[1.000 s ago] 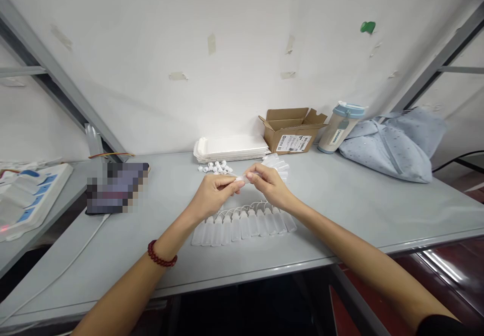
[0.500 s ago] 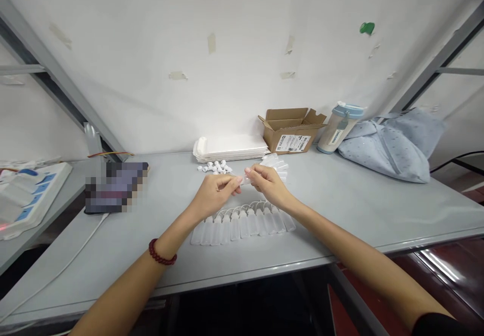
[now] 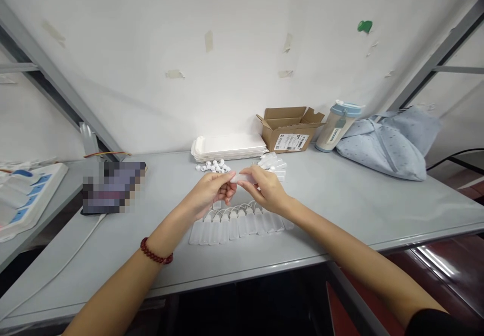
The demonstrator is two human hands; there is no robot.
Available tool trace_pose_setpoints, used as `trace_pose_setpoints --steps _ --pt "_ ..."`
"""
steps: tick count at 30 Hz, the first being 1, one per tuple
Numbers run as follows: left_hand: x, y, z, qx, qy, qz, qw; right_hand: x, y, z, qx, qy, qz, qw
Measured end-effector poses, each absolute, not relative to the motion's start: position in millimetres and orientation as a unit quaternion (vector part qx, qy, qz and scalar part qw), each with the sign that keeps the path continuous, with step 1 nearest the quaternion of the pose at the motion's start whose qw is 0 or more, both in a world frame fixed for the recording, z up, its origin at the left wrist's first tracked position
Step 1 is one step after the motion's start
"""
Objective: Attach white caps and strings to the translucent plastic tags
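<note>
Between my hands a small translucent plastic bottle (image 3: 242,178) is held roughly level above the table. My right hand (image 3: 269,188) grips its body between thumb and fingers. My left hand (image 3: 212,189) pinches the other end, and the fingertips cover whatever is there. Below them lies a row of similar translucent bottles (image 3: 234,226) with white tops and thin curved white tubes or straps. A pile of small white caps (image 3: 214,166) sits just beyond my left hand. More translucent bottles (image 3: 275,163) lie behind my right hand.
At the wall are a stack of white trays or boxes (image 3: 230,148), an open cardboard box (image 3: 289,133), a tumbler (image 3: 338,126) and a blue cloth bag (image 3: 381,149). On the left lie a phone (image 3: 115,187) with its cable (image 3: 75,253) and a power strip (image 3: 32,194).
The bottle between my hands shows more plainly now. My right hand has shifted slightly left with its thumb and fingers wider around it, and my left hand's fingers have turned more towards me.
</note>
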State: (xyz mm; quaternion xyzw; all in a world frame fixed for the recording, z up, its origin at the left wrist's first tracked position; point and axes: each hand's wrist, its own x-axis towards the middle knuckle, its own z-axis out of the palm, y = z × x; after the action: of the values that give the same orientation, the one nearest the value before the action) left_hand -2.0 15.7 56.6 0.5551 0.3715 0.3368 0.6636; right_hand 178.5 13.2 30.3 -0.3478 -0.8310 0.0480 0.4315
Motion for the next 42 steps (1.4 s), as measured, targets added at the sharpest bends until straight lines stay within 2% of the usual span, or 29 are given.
trace_pose_setpoints --steps 5,15,21,25,30,42 --pt "-1.3 14.8 57.2 0.562 0.388 0.331 0.651 178.5 15.6 29.1 -0.351 -0.841 0.007 0.412" --pt "10.4 7.3 53.0 0.639 0.440 0.329 0.538 180.0 19.5 31.3 -0.429 -0.800 0.093 0.410" --pt "6.8 14.1 50.0 0.556 0.470 0.377 0.573 176.4 18.5 28.9 -0.428 -0.814 0.100 0.381" --pt "3.2 17.5 51.6 0.538 0.478 0.363 0.591 175.1 20.7 24.4 -0.433 -0.827 0.083 0.348" --pt "4.4 16.5 51.6 0.552 0.486 0.351 0.579 177.5 24.1 26.4 -0.427 -0.829 0.134 0.336" --pt "2.1 12.7 49.8 0.768 0.449 0.338 0.306 182.4 23.0 40.2 -0.441 -0.771 0.304 0.344"
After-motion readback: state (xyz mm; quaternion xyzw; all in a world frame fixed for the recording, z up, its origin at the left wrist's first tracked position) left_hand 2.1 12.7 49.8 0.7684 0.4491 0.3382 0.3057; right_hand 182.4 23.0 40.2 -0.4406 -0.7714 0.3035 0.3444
